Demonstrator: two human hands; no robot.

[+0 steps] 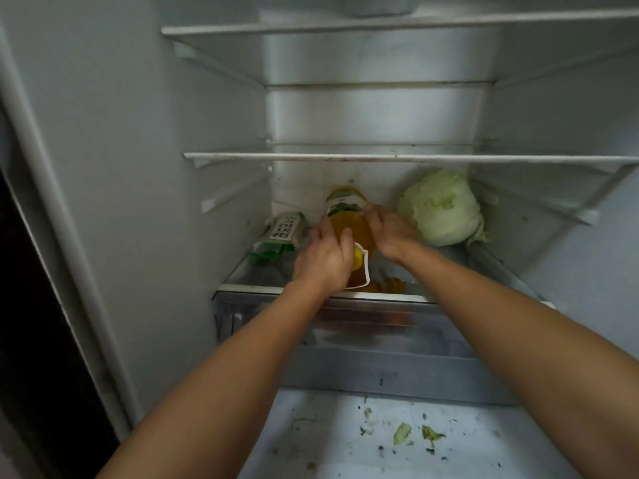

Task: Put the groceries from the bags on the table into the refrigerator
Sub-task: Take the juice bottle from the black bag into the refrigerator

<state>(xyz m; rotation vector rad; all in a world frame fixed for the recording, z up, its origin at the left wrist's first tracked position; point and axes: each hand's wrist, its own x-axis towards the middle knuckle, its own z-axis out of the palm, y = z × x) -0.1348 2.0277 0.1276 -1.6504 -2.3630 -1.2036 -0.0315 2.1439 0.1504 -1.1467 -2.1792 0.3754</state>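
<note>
The amber bottle (pixel 349 224) lay on its side on the lowest glass shelf (pixel 498 271) of the refrigerator (pixel 138 167), base toward 12 o'clock and yellow cap toward 6. The left grip (pixel 323 262) clasped its neck end and the right grip (pixel 392 233) cupped its 3 o'clock flank, likely to stop it rolling. It sat between the packet of greens (pixel 281 233) at 9 o'clock and the cabbage (pixel 442 209) at 2 o'clock.

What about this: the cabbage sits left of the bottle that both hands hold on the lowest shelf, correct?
No. The head view shows the cabbage right of the bottle, not left. Left hand and right hand do hold it on the lowest shelf.
</note>
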